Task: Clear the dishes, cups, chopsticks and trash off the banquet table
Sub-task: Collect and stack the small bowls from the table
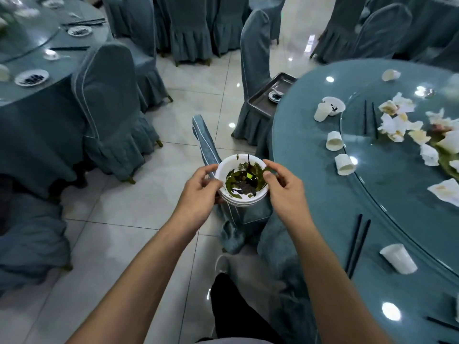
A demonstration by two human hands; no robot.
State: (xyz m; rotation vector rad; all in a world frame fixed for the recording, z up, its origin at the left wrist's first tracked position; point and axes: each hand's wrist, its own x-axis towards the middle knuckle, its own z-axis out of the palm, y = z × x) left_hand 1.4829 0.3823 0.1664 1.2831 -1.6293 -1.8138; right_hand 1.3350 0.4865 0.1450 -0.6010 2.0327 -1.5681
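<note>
A stack of white bowls, the top one smeared with green and dark leftovers, hangs in the air left of the round banquet table. My left hand grips the stack's left rim and underside. My right hand pinches the right rim with thumb and forefinger. On the table lie several tipped paper cups, a white bowl with a cup in it, black chopsticks and crumpled napkins on the glass turntable.
A metal tray holding a small dish and spoon rests on a covered chair beside the table. A fallen chair lies under the bowls. Covered chairs and another set table stand to the left; tiled floor lies between.
</note>
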